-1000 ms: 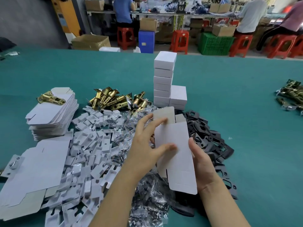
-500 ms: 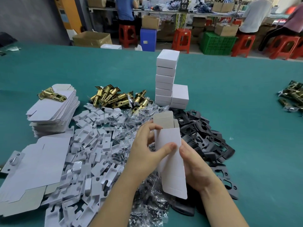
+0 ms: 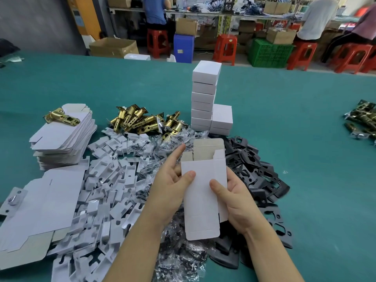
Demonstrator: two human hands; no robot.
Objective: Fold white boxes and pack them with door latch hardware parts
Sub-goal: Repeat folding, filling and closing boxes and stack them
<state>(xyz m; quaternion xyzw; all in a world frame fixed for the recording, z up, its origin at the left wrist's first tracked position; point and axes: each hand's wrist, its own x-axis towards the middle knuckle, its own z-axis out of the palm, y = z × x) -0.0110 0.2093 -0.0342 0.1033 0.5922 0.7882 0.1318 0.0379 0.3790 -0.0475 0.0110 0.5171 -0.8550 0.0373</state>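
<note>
White card is what you are holding: a half-formed white box [image 3: 203, 192], raised above the middle of the worktop [image 3: 305, 139], long side running away from you, its far end open with the brown inner flaps standing up. Your left hand [image 3: 171, 188] is gripping its left edge, thumb lying on the front face and the index finger stretching up along the open end. Your right hand [image 3: 236, 200] is cupping the right edge, thumb pressing the front face and the fingers curling behind, where you cannot see them.

Under the box, clear bags of small parts [image 3: 179, 259] are lying in a heap, touching a spread of black plates [image 3: 262, 180] on the right. To the left, white plastic inserts [image 3: 105, 190] are covering the green surface, and flat unfolded box blanks [image 3: 42, 202] are lying beside them. Further left, a stack of blanks [image 3: 65, 139] is carrying one brass latch [image 3: 61, 117] on top. Beyond the inserts, a pile of brass latches [image 3: 142, 121] is sitting just beside a tall stack of finished boxes [image 3: 205, 96], with a shorter stack touching its right side. Well apart, at the right edge, darker latches [image 3: 364, 121] are lying in a cluster.
</note>
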